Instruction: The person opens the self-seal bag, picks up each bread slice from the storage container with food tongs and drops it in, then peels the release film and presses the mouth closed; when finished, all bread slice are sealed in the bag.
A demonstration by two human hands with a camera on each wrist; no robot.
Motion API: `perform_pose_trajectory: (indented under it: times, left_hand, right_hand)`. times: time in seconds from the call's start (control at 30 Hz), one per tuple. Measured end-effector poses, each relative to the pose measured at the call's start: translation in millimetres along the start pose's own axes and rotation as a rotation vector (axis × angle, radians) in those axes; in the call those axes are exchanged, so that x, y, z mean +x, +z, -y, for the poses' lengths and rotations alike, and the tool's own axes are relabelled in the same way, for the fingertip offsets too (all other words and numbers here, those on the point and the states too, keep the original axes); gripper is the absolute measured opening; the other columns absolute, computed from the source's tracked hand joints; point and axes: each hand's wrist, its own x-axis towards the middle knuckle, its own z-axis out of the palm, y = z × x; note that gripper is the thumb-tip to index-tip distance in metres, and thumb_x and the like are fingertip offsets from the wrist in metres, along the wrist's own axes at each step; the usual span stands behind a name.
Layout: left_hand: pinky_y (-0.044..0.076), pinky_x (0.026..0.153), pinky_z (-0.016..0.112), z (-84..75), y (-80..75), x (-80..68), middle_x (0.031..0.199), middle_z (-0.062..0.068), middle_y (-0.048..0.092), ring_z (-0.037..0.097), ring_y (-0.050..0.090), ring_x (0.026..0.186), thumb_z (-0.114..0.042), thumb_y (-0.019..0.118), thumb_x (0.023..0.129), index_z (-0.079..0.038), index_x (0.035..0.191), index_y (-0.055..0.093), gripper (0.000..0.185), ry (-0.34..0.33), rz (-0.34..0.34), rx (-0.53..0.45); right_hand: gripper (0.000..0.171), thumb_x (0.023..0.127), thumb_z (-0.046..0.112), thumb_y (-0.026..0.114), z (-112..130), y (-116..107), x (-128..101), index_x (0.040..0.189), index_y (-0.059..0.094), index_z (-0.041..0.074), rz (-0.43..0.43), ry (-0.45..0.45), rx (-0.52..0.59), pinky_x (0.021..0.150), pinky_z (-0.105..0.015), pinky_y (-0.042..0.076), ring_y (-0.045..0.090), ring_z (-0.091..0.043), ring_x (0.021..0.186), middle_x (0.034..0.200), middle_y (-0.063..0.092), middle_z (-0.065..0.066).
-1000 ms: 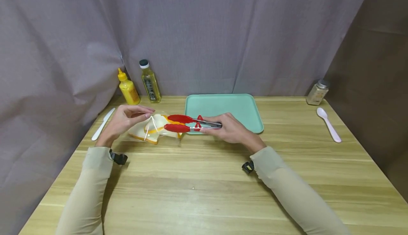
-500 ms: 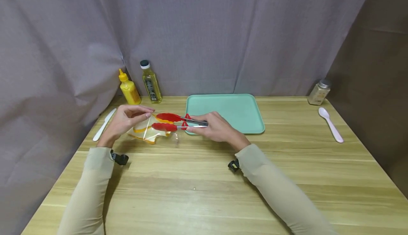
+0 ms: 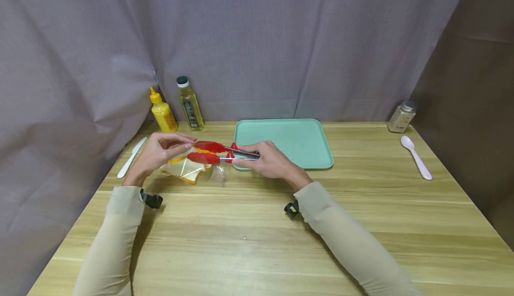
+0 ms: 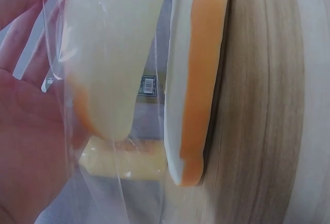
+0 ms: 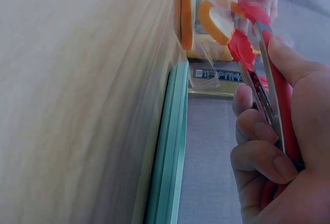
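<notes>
Light wooden table (image 3: 249, 242), plank grain running left to right, fills near and middle ground. Grey-mauve curtain (image 3: 257, 41) hangs in loose folds behind far edge and wraps round left side. Plain brown wall panel (image 3: 474, 99) closes right side, in shadow toward lower right corner. Lighting even, soft, from above; faint shadows on tabletop. Curtain meets tabletop along far edge. No floor or window in view.
</notes>
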Motion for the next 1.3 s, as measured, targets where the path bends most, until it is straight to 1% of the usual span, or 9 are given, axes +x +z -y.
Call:
perform_pose_trajectory:
  times: [0.17, 0.27, 0.47, 0.67, 0.8, 0.9, 1.03, 1.13, 1.3]
  left_hand:
    - [0.053, 0.114, 0.022, -0.6, 0.2, -0.8, 0.132, 0.014, 0.077, 0.017, 0.071, 0.128, -0.011, 0.080, 0.099, 0.003, 0.115, 0.080, 0.021, 0.020, -0.006, 0.005]
    - [0.053, 0.115, 0.023, -1.2, -0.2, -0.9, 0.133, 0.014, 0.077, 0.017, 0.070, 0.129, -0.010, 0.078, 0.100, 0.002, 0.115, 0.080, 0.019, 0.033, -0.009, 0.007]
    - [0.055, 0.111, 0.024, 0.1, 0.5, -0.5, 0.133, 0.015, 0.077, 0.018, 0.070, 0.129, -0.010, 0.078, 0.100, 0.001, 0.114, 0.081, 0.018, 0.041, -0.027, -0.002]
    - [0.043, 0.126, 0.035, 2.9, 3.3, 1.9, 0.133, 0.015, 0.077, 0.019, 0.068, 0.131, -0.012, 0.078, 0.101, -0.001, 0.112, 0.081, 0.016, 0.050, -0.030, 0.021]
    - [0.044, 0.125, 0.032, 1.1, 3.3, 2.5, 0.133, 0.016, 0.077, 0.018, 0.067, 0.132, -0.012, 0.077, 0.102, 0.002, 0.114, 0.080, 0.019, 0.051, -0.023, 0.032]
    - [0.045, 0.125, 0.033, -0.8, 2.1, 2.6, 0.135, 0.011, 0.077, 0.018, 0.066, 0.135, -0.016, 0.078, 0.102, 0.001, 0.118, 0.079, 0.023, 0.036, 0.006, 0.069]
    - [0.042, 0.128, 0.050, -2.0, -0.3, 2.6, 0.138, 0.003, 0.076, 0.018, 0.064, 0.138, -0.025, 0.080, 0.101, -0.008, 0.125, 0.080, 0.029, -0.013, 0.084, 0.161]
    - [0.044, 0.125, 0.060, -2.1, -2.1, 1.9, 0.141, 0.001, 0.074, 0.020, 0.063, 0.140, -0.028, 0.083, 0.098, -0.015, 0.128, 0.080, 0.033, -0.050, 0.148, 0.218]
    - [0.050, 0.119, 0.061, 0.6, -3.3, 1.9, 0.140, 0.002, 0.075, 0.025, 0.064, 0.138, -0.026, 0.086, 0.096, -0.017, 0.129, 0.080, 0.035, -0.067, 0.209, 0.248]
  right_hand:
    - [0.061, 0.098, 0.050, 0.080, 4.9, 4.6, 4.2, 0.148, 0.067, 0.020, -0.001, 0.011, -0.003, 0.049, -0.027, 0.039, 0.040, -0.009, 0.050, 0.075, 0.068, -0.004]
    - [0.060, 0.097, 0.048, 0.081, 8.0, 6.6, 5.8, 0.147, 0.067, 0.017, -0.008, 0.012, -0.021, 0.053, -0.028, 0.040, 0.039, -0.009, 0.052, 0.076, 0.067, -0.001]
    - [0.062, 0.098, 0.050, 0.079, 11.3, 12.0, 8.5, 0.149, 0.065, 0.017, 0.003, 0.020, -0.002, 0.051, -0.026, 0.038, 0.038, -0.008, 0.050, 0.064, 0.055, 0.002]
    - [0.063, 0.099, 0.052, 0.078, 12.1, 17.8, 11.7, 0.150, 0.065, 0.019, 0.002, 0.025, 0.031, 0.046, -0.025, 0.036, 0.040, -0.008, 0.049, 0.062, 0.055, 0.004]
    - [0.073, 0.098, 0.057, 0.077, 9.9, 22.3, 11.8, 0.156, 0.059, 0.017, 0.026, 0.026, -0.011, 0.048, -0.024, 0.034, 0.036, -0.007, 0.051, 0.062, 0.045, 0.007]
    - [0.080, 0.097, 0.061, 0.076, 7.8, 25.4, 11.3, 0.159, 0.053, 0.015, 0.046, 0.024, -0.060, 0.051, -0.025, 0.034, 0.034, -0.006, 0.053, 0.065, 0.040, 0.008]
    - [0.083, 0.095, 0.063, 0.077, 6.2, 27.3, 10.9, 0.160, 0.053, 0.016, 0.042, 0.031, -0.084, 0.054, -0.027, 0.035, 0.033, -0.007, 0.056, 0.066, 0.041, 0.007]
    - [0.085, 0.093, 0.065, 0.078, 6.1, 28.0, 10.7, 0.160, 0.053, 0.017, 0.037, 0.042, -0.089, 0.055, -0.027, 0.034, 0.033, -0.008, 0.057, 0.066, 0.041, 0.006]
    - [0.092, 0.090, 0.070, 0.078, 5.9, 28.2, 9.8, 0.162, 0.051, 0.018, 0.046, 0.054, -0.087, 0.055, -0.026, 0.034, 0.034, -0.008, 0.057, 0.068, 0.042, 0.006]
